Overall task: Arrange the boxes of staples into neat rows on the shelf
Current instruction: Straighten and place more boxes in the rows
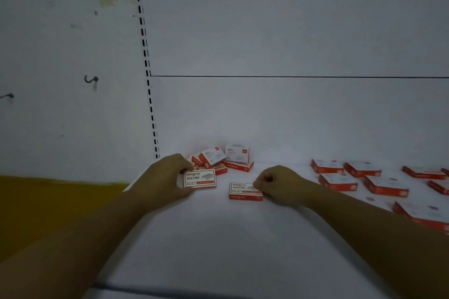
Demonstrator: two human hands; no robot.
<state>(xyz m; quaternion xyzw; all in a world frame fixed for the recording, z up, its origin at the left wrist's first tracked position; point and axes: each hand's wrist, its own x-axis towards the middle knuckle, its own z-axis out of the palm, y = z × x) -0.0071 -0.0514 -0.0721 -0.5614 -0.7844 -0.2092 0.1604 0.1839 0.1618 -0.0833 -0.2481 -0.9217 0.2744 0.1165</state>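
Your left hand (165,177) pinches one staple box (200,178); your right hand (279,183), fingers curled, grips another box (245,191) flat on the shelf (230,238). Loose pile (218,160) at twelve o'clock, rows (364,177) at three. Next, I'd judge: square both alongside those rows.

On the white shelf (218,238), red-and-white staple boxes lie flat in rows (379,179) toward its right edge. A jumbled pile (218,159) sits at the back left corner. Two boxes lie label-up in front of it, one (200,178) left, one (245,191) right.
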